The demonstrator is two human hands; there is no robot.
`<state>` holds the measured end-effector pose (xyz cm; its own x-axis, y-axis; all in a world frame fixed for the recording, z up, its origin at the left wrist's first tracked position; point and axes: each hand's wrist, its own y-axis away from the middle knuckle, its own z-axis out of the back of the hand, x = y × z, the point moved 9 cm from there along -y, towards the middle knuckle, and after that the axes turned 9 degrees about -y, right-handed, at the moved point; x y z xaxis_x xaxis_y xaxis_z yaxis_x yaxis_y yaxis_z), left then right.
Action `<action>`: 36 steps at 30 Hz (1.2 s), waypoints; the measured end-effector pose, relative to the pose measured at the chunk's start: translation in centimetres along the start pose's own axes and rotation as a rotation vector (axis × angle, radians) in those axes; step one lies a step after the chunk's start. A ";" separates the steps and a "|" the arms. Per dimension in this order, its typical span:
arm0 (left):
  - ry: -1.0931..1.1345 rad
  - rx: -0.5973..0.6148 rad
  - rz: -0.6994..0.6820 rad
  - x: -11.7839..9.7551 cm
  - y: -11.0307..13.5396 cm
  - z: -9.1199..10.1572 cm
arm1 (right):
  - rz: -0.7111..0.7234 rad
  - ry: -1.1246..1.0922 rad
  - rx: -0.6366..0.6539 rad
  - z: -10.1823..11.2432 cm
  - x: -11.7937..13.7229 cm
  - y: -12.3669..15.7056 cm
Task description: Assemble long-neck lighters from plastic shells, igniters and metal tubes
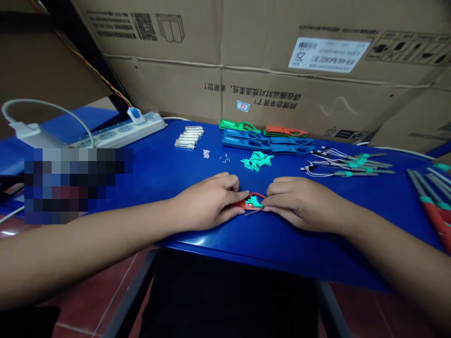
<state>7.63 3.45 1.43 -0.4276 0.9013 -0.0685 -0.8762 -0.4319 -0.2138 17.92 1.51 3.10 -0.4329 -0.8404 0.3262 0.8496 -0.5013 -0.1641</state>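
Both hands rest on the blue table (158, 173) near its front edge, meeting over a small red plastic shell (248, 203). My left hand (211, 201) pinches the shell's left side with closed fingers. My right hand (296, 203) has its fingers pressed together on a small teal plastic piece (254, 202) that lies in the red shell. A thin metal pin (252, 212) pokes out just below them.
Behind my hands lie loose teal pieces (258, 161), blue, green and orange plastic shells (268, 138), several small clear tubes (189, 136), tiny metal bits (224, 158) and wired teal parts (347, 164). A white power strip (120, 131) is at the back left. Cardboard boxes (282, 56) wall the rear.
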 end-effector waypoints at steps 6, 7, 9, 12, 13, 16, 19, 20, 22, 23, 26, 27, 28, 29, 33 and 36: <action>-0.005 -0.025 0.059 -0.1 0.0 1.4 | 0.038 0.117 0.055 -0.1 0.6 -0.3; -0.011 -0.045 0.051 -0.4 0.0 1.8 | 0.045 0.141 0.057 -0.1 0.7 -0.4; -0.020 -0.083 0.023 -1.1 -0.1 2.3 | 0.061 0.177 0.057 0.0 0.9 -0.4; -0.066 -0.121 -0.002 -1.7 -0.1 2.2 | 0.061 0.191 0.074 0.0 0.9 -0.5; -0.092 -0.128 -0.009 -1.8 -0.2 2.0 | 0.055 0.188 0.084 0.0 0.9 -0.6; -0.157 -0.138 -0.037 -2.3 -0.2 1.5 | 0.032 0.173 0.108 0.1 0.6 -0.8; -0.189 -0.123 -0.055 -2.7 -0.2 1.3 | 0.033 0.160 0.118 0.3 0.6 -1.0; -0.194 -0.121 -0.052 -2.7 -0.3 1.3 | 0.031 0.153 0.125 0.3 0.6 -1.0; -0.171 -0.121 -0.047 -2.8 -0.3 1.4 | 0.008 0.128 0.142 0.3 0.4 -1.1; -0.140 -0.124 -0.050 -2.9 -0.3 1.5 | -0.012 0.112 0.148 0.3 0.2 -1.2; -0.008 -0.124 -0.089 -3.5 -0.5 1.5 | -0.066 0.056 0.160 0.2 -0.1 -1.4; 0.018 -0.120 -0.103 -3.8 -0.6 1.4 | -0.081 0.040 0.165 0.2 -0.2 -1.6; 0.029 -0.112 -0.123 -4.2 -0.6 1.3 | -0.095 0.028 0.169 0.1 -0.2 -1.7; 0.031 -0.100 -0.149 -4.7 -0.7 1.1 | -0.107 0.019 0.172 0.1 -0.3 -1.9; 0.028 -0.054 -0.291 -6.9 -0.7 0.4 | -0.120 -0.019 0.177 -0.1 -0.1 -2.4; 0.061 -0.051 -0.309 -6.8 -0.8 0.7 | -0.129 -0.038 0.168 -0.4 0.1 -2.3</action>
<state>11.12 -2.38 2.70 -0.1271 0.9906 -0.0508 -0.9495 -0.1363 -0.2825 15.82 2.52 3.16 -0.5323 -0.7617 0.3694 0.8276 -0.5600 0.0380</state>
